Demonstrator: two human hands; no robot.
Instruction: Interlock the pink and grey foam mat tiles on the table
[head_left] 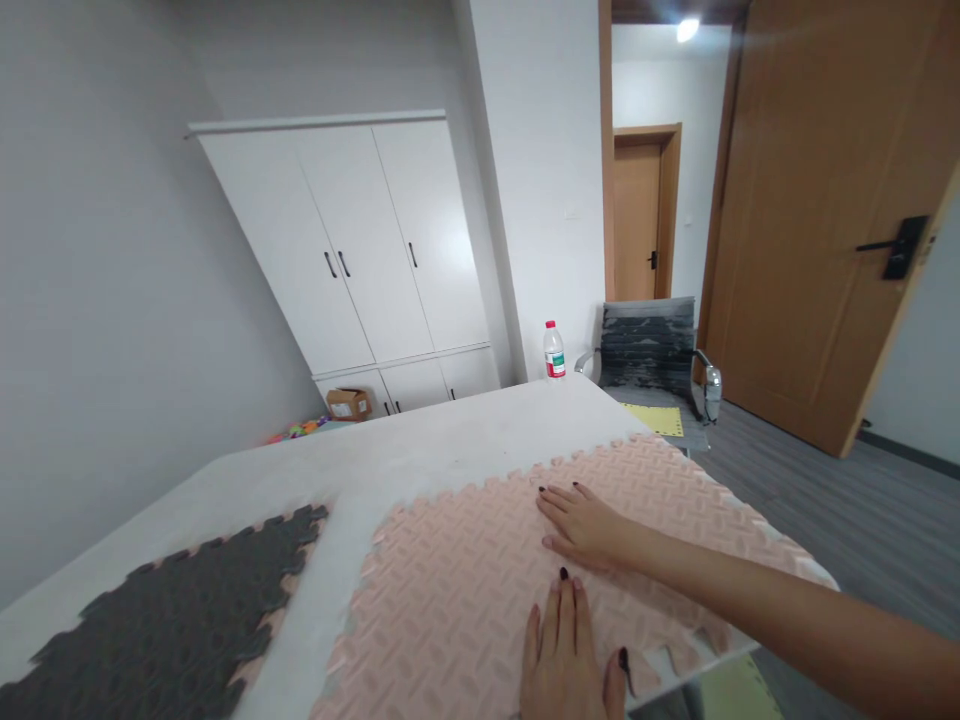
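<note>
Pink foam mat tiles (442, 580) with a raised pattern and toothed edges lie flat on the white table. My right hand (589, 525) rests palm down on the pink foam, fingers stretched toward the far left. Nearer to me, my left hand (559, 650) lies flat on the same foam, its fingers pointing away and the thumb out to the right. Neither hand holds anything. By the left thumb, the near toothed edge of the foam meets the table edge. A dark grey foam mat (172, 610), with pink showing at its border, lies at the left.
The white table (420, 450) carries a bottle with a red cap (554, 352) at its far corner. Beyond stand a grey office chair (649, 345) with a yellow sheet (656, 419), a white cabinet (360, 240), a cardboard box (349, 404) and an open wooden door (817, 230).
</note>
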